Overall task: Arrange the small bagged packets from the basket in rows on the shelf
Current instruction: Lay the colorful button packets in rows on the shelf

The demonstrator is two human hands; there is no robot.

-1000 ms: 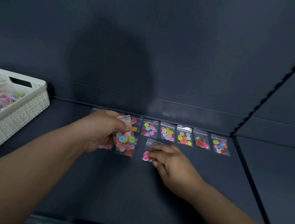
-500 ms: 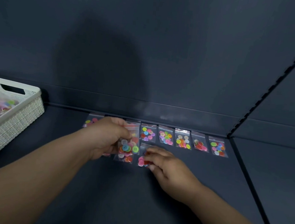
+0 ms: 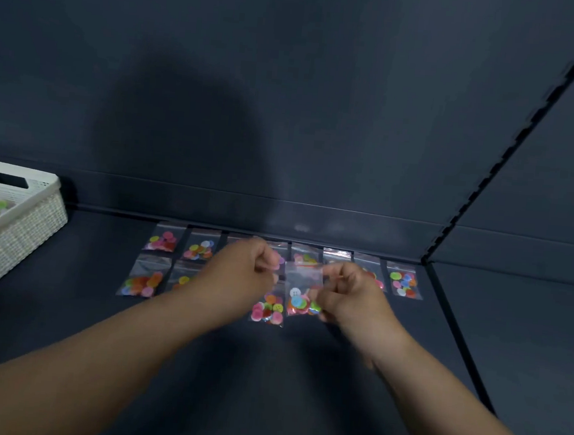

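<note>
Small clear packets of coloured buttons lie in a back row [image 3: 403,282] along the shelf's rear wall, with a second row [image 3: 143,282] started in front of it. My right hand [image 3: 351,299] pinches one packet [image 3: 300,295] by its right edge and holds it upright just above the shelf. A packet with pink and green buttons [image 3: 268,310] lies flat beside it. My left hand [image 3: 240,270] hovers left of the held packet with fingers curled; blur hides whether anything is in them. The white woven basket [image 3: 20,227] stands at the left with more packets inside.
The dark shelf floor [image 3: 265,387] stretches bare toward me in front of the rows. A slotted upright [image 3: 510,152] and a divider edge [image 3: 449,322] bound the bay on the right. The rear wall [image 3: 287,114] rises right behind the back row.
The top packet passed from my left hand to my right hand, which left its earlier packet flat in the second row. Both hands shifted right, and the view tilted up.
</note>
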